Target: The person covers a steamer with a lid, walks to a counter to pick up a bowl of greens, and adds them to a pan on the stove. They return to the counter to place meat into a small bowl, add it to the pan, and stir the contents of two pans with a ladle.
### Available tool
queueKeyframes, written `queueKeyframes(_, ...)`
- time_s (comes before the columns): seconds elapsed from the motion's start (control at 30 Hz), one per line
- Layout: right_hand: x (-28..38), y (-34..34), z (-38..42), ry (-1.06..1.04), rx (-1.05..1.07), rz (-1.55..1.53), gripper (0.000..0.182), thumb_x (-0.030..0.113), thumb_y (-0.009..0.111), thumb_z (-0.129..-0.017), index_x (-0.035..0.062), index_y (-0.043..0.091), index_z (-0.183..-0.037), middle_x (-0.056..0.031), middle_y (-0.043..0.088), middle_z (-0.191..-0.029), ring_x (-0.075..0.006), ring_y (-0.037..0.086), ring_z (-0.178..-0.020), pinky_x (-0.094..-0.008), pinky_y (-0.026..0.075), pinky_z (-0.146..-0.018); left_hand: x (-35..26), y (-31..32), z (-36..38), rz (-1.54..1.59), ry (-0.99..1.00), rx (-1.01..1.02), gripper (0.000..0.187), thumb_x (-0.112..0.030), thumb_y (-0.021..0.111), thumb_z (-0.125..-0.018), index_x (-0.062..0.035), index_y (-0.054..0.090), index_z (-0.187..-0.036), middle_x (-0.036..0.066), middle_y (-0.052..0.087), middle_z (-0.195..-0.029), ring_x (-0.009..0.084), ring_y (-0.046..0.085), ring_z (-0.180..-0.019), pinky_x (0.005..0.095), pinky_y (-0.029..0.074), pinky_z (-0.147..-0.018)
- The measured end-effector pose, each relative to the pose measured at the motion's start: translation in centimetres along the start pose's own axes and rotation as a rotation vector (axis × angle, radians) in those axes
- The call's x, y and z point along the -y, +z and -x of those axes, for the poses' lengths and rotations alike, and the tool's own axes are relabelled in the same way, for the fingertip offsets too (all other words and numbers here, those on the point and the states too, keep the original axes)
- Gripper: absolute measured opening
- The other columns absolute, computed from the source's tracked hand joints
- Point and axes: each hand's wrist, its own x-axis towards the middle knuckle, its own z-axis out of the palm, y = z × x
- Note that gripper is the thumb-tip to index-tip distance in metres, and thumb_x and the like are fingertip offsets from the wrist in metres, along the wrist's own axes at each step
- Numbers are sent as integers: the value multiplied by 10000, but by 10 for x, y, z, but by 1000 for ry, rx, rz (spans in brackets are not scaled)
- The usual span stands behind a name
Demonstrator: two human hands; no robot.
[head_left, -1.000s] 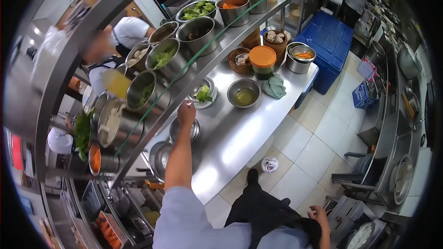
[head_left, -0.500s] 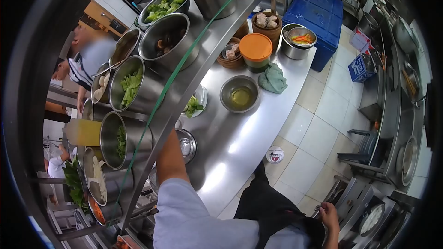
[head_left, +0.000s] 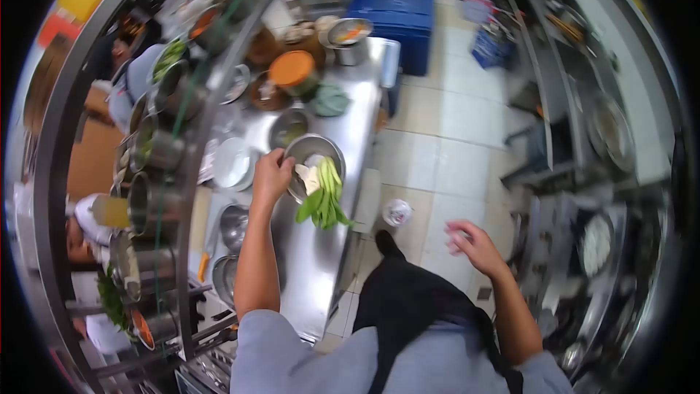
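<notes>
My left hand [head_left: 273, 176] grips the rim of a steel bowl [head_left: 329, 147] above the steel table. Leafy greens with pale stalks [head_left: 325, 201] lie in the bowl and hang over its near edge, beside some whitish pieces [head_left: 308, 177]. Just beyond it on the table is a smaller metal bowl [head_left: 289, 128]. My right hand [head_left: 472, 246], slightly blurred, is out over the floor on the right, fingers loosely apart and nothing seen in them.
Steel pots [head_left: 157, 147] of vegetables line the shelf on the left. An orange-lidded tub [head_left: 292, 69] and a green cloth [head_left: 330, 100] stand farther back. An orange-handled knife [head_left: 204, 263] lies left of my arm. A blue bin [head_left: 397, 11] stands behind the table, stoves to the right.
My left hand has come out from beneath the shelf, now with the steel bowl of greens. My right hand has moved up and forward, and the view has shifted.
</notes>
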Motion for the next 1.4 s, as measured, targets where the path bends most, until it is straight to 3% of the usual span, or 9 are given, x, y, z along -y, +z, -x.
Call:
queueKeyframes(0.23, -59, -42, 114, 95, 98, -813, 784, 263, 623, -922, 207, 143, -1540, -207, 324, -1451, -385, 550, -1147, -525, 568, -845, -243, 167, 140, 79, 550, 712, 225, -171, 645, -826, 49, 596, -824, 266, 565, -721, 431, 530, -644, 440, 439, -612)
queueKeyframes(0.37, -124, -74, 248, 63, -212, -870, 797, 85, 553, -772, 159, 224, -1494, -167, 513, -1246, -300, 642, -966, -518, 579, -811, -344, 246, 249, 236, 676, 1063, 330, -241, 663, -917, 73, 659, -1019, 151, 649, -715, 187, 612, -650, 352, 501, -656)
queueKeyframes(0.57, -240, -54, 390, -20, -567, -1058, 536, 86, 554, -764, 62, 464, -1292, -140, 628, -1022, -273, 678, -836, -456, 615, -682, -420, 303, 374, 352, 879, 1471, 519, -370, 547, -1000, 86, 582, -1244, 179, 691, -1062, 214, 660, -916, 325, 560, -750)
queueKeyframes(0.63, -239, -49, 460, -70, -902, -1064, 422, 93, 550, -811, 43, 539, -1231, -107, 666, -983, -225, 695, -797, -369, 601, -592, -447, 296, 417, 443, 542, 1659, 563, -400, 475, -1023, 55, 496, -1353, 218, 644, -1167, 247, 653, -1026, 341, 575, -777)
queueKeyframes(0.87, -340, -57, 680, -35, -2099, -1105, 294, 30, 504, -855, 106, 558, -1134, -43, 642, -825, -129, 587, -621, -275, 489, -479, -400, 330, 423, 289, 503, 1618, 552, -400, 486, -1021, 30, 479, -1368, 190, 652, -1143, 263, 676, -974, 348, 576, -763)
queueKeyframes(1.03, -427, -68, 750, 72, -2394, -1061, 414, 43, 476, -849, 175, 489, -1241, -78, 620, -1039, -180, 614, -733, -295, 512, -486, -332, 338, 401, 169, 363, 1582, 465, -330, 530, -1013, 14, 514, -1326, 157, 670, -1074, 219, 681, -901, 302, 570, -675)
queueKeyframes(1.27, -440, -80, 764, 532, -2356, -826, 641, 29, 505, -823, 213, 370, -1423, -168, 597, -1163, -309, 661, -913, -400, 574, -622, -254, 348, 364, 51, 153, 1506, 386, -250, 521, -1013, 8, 529, -1300, 132, 672, -1023, 181, 666, -801, 293, 556, -620)
queueKeyframes(1.33, -470, -86, 766, 1063, -2152, 16, 737, 29, 560, -811, 245, 323, -1475, -255, 554, -1227, -412, 646, -1004, -477, 553, -804, -236, 350, 355, 53, 142, 1487, 377, -241, 519, -1013, 5, 530, -1299, 127, 671, -1011, 180, 665, -789, 300, 554, -612)
queueKeyframes(1.4, -464, -87, 760, 1091, -2106, 98, 735, 29, 568, -815, 252, 333, -1474, -278, 525, -1254, -435, 635, -1010, -482, 527, -858, -220, 355, 348, 31, 146, 1478, 364, -232, 514, -1013, 3, 531, -1291, 118, 668, -983, 185, 664, -780, 312, 552, -603)
